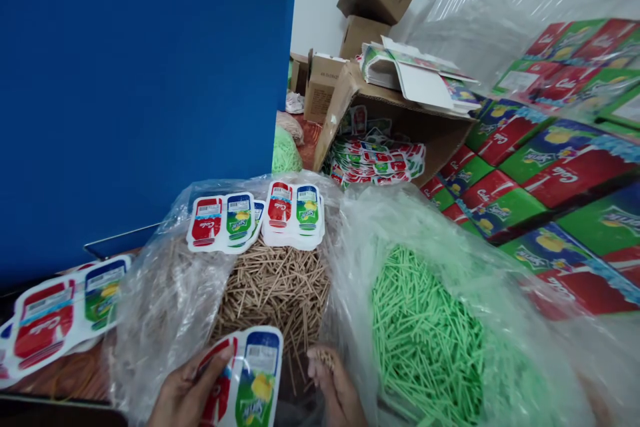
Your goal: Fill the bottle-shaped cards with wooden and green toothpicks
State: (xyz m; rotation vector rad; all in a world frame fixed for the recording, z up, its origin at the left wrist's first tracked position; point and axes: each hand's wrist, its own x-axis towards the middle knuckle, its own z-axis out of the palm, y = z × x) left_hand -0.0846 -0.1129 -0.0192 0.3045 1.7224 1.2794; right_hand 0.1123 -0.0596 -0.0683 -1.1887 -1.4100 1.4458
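Note:
My left hand (187, 383) grips a die-cut card (260, 377) printed with a red Cola can and a green-blue Sprite can, thumb on its face. To the right, my right hand (337, 383) is closed around a small bunch of thin brown sticks (326, 359), whose ends show between the fingers. Both hands are over an open plastic bag (173, 280) filled with loose brown sticks (280, 280). On the bag's far side lie two small stacks of the same cards, the left stack (207, 221) and the right stack (280, 210).
A second bag holds green sticks (425, 340) at right. Behind stands an open carton (345, 97) of many cards (375, 159). Printed Cola and Sprite boxes (565, 167) are piled at right. A blue panel (140, 80) rises at left, with more cards (45, 327) below it.

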